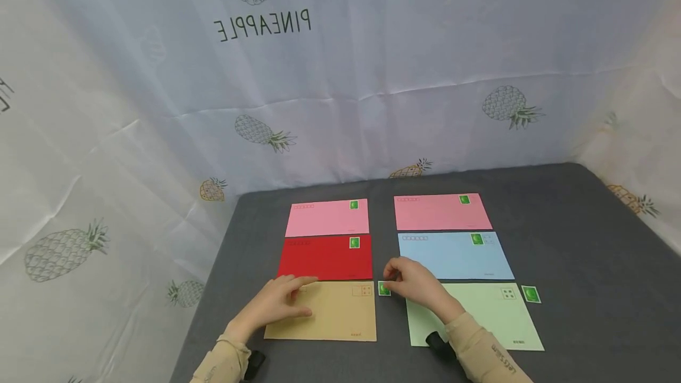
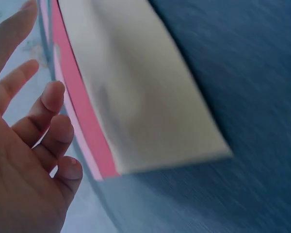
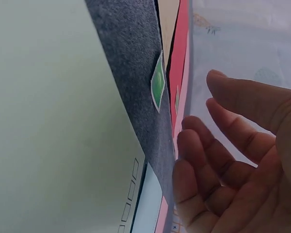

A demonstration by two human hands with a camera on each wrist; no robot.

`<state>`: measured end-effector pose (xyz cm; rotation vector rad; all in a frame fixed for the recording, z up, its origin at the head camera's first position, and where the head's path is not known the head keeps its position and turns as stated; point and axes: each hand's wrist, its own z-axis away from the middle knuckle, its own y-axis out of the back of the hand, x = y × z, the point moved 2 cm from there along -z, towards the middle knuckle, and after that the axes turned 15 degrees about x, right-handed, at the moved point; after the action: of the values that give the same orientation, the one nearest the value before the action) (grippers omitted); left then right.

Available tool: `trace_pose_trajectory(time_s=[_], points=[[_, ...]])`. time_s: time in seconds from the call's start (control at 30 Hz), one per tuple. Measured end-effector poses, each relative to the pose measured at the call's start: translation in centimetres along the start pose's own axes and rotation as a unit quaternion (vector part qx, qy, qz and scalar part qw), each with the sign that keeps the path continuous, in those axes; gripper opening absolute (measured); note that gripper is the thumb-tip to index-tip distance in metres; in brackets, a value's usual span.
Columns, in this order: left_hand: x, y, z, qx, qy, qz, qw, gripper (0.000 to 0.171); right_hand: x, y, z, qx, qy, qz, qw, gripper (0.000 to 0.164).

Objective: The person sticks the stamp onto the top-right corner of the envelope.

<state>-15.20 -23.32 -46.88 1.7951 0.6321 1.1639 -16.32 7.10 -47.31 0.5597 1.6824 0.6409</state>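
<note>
My left hand (image 1: 275, 301) hovers at the left part of a tan envelope (image 1: 340, 315), thumb and fingers spread apart with nothing between them. In the left wrist view the fingers (image 2: 53, 97) are loosely bent beside the envelope. A green stamp with a white edge (image 1: 383, 291) lies on the dark cloth just right of the tan envelope. My right hand (image 1: 420, 285) reaches over it from the right, its fingertips overlapping the stamp in the head view. In the right wrist view the stamp (image 3: 158, 85) lies apart from the loosely curved fingers, which hold nothing.
A pale green envelope (image 1: 489, 318) lies under my right forearm, another green stamp (image 1: 531, 294) beside it. Behind are a blue envelope (image 1: 447, 259), a red one (image 1: 324, 262) and two pink ones (image 1: 324, 223), each stamped. A pineapple-print curtain (image 1: 340, 64) surrounds the table.
</note>
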Motion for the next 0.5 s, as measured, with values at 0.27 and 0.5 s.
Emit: trace_pose_trajectory(time_s=[0.27, 0.5], points=[[-2.5, 0.9, 1.5, -0.002, 0.006, 0.033, 0.9994, 0.057, 0.0, -0.7, 0.2, -0.003, 0.016, 0.032, 0.999, 0.018], [-4.3, 1.6, 2.3, -0.005, 0.001, 0.031, 0.9995, 0.057, 0.2, -1.2, 0.5, -0.01, 0.031, 0.045, 0.998, 0.02]])
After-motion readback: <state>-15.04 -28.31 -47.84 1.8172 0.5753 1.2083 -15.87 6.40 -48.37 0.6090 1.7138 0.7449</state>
